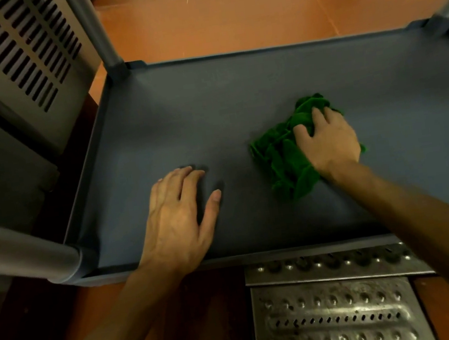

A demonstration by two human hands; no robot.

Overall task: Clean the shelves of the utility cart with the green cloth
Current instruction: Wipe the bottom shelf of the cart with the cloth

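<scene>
1. Location of the work item. The green cloth [279, 162] lies bunched on the dark grey shelf [209, 109] of the utility cart. It sits right of centre and well apart from the raised rim [93, 158] on every side.
2. Handling, as I judge it. The cloth is soft and light, with no stiffness at all, and takes whatever shape the palm gives it. It will not break and should not slide out of a grip. A loose wad can roll or trail its folds under a stroke.
3. Where to take hold. I would grip the top of the wad, fingers gathered into the folds and the heel of the palm bearing down. That way the underside lies broad against the shelf. Pinching one corner would leave most of the fabric dragging.
4. Right hand [328, 142]. It sits palm down on the right part of the cloth, with the fingers curled into the fabric. I read this as a grip with downward pressure (how hard it presses I cannot tell).
5. Left hand [178, 218]. It lies flat on the bare shelf near the front rim, left of the cloth and apart from it. The fingers are straight and slightly spread, thumb out to the side — it holds nothing and looks to be bracing.
6. Surroundings. A perforated metal floor plate [337, 320] lies just in front of the cart.
</scene>
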